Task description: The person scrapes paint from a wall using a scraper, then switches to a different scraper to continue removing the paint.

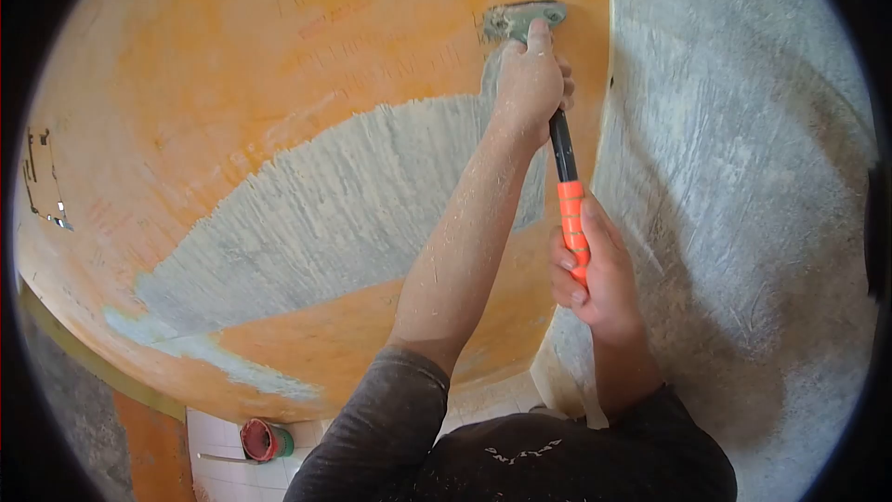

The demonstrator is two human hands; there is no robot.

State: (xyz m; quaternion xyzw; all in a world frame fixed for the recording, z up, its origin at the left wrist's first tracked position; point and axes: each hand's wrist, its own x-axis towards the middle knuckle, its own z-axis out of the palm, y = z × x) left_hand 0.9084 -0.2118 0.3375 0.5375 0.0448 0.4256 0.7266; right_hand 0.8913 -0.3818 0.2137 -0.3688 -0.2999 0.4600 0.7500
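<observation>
A long-handled wall scraper (567,149) is pressed against the orange-painted wall (214,56), with its wide grey-green head (525,17) near the top. My left hand (537,84) is closed around the tool just below the head, its thumb pointing up onto it. Lower down, my right hand (599,265) wraps around the orange ribbed grip (573,223); between the hands the black shaft shows. Below the head, a narrow grey strip of bared wall joins a large bare grey patch (344,204) with a ragged upper edge. The scraper's blade edge is hard to make out. Pale flecks cover my left forearm.
To the right, past the corner, stands a rough grey wall (743,149) with scraped streaks. A reddish bucket with a green side (265,442) sits on the white tiled floor (228,474) at lower left. Dark marks (42,177) show on the left of the orange wall.
</observation>
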